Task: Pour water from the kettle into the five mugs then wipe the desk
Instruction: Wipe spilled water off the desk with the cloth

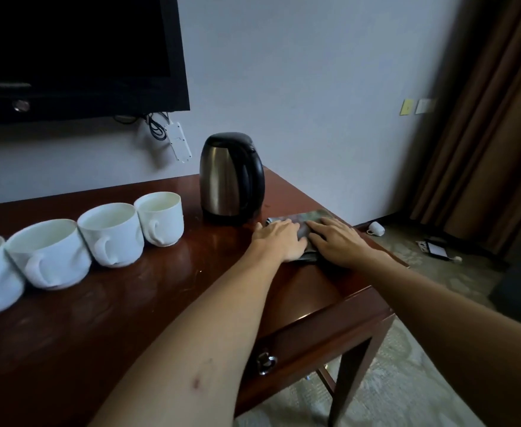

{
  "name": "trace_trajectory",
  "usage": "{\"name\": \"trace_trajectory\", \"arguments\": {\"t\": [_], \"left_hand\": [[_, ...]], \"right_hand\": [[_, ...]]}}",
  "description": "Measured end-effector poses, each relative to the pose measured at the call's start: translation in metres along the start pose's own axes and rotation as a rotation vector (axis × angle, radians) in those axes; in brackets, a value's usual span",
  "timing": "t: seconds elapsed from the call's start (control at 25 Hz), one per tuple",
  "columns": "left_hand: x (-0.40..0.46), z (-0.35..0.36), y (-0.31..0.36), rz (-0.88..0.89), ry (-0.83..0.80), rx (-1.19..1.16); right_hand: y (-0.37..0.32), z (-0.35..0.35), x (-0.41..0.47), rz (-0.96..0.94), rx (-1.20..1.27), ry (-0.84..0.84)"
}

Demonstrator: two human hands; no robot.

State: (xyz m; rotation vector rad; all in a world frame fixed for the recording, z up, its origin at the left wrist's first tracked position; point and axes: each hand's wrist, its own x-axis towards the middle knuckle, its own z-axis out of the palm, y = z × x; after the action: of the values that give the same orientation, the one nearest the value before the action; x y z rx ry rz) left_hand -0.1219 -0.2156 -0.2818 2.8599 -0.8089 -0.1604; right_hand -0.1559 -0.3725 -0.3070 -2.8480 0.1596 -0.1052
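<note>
Both hands lie flat on a folded cloth (307, 224) just to the right of the kettle (231, 177), near the desk's right end. The cloth is a dull grey-green, mottled, mostly hidden under the palms, with one strip showing beyond the fingertips and a bit below the wrists. The left hand (279, 238) rests on it with fingers straight and together, pressing down, gripping nothing; the right hand (336, 240) lies beside it, fingers likewise stretched out over the fabric, the two hands nearly touching.

The kettle stands upright on the dark reddish wooden desk (160, 288), brushed steel body with a black lid, black base and black handle turned to the right. Left of the kettle, four white mugs (111, 234) show in a slanting row, rims touching, handles facing the front edge; the leftmost is cut off by the frame. Their insides look pale, and I cannot tell the water level
</note>
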Motion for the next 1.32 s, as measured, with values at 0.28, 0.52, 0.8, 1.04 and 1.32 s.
{"name": "trace_trajectory", "arguments": {"t": [0.28,0.52,0.8,1.04,1.32], "left_hand": [[-0.045,-0.002,-0.016,-0.093,-0.028,0.015],[-0.113,-0.001,-0.057,-0.15,0.0,0.03],[-0.191,-0.006,-0.107,-0.23,0.021,0.031],[-0.237,-0.013,-0.142,-0.288,0.034,0.025],[-0.276,-0.014,-0.185,-0.326,0.067,0.012]], "right_hand": [[-0.03,0.009,-0.022,-0.083,-0.042,-0.016],[-0.091,0.028,-0.06,-0.166,-0.053,-0.017],[-0.171,0.048,-0.094,-0.242,-0.037,-0.038],[-0.225,0.059,-0.108,-0.272,-0.032,-0.074],[-0.282,0.073,-0.127,-0.308,-0.063,-0.076]]}}
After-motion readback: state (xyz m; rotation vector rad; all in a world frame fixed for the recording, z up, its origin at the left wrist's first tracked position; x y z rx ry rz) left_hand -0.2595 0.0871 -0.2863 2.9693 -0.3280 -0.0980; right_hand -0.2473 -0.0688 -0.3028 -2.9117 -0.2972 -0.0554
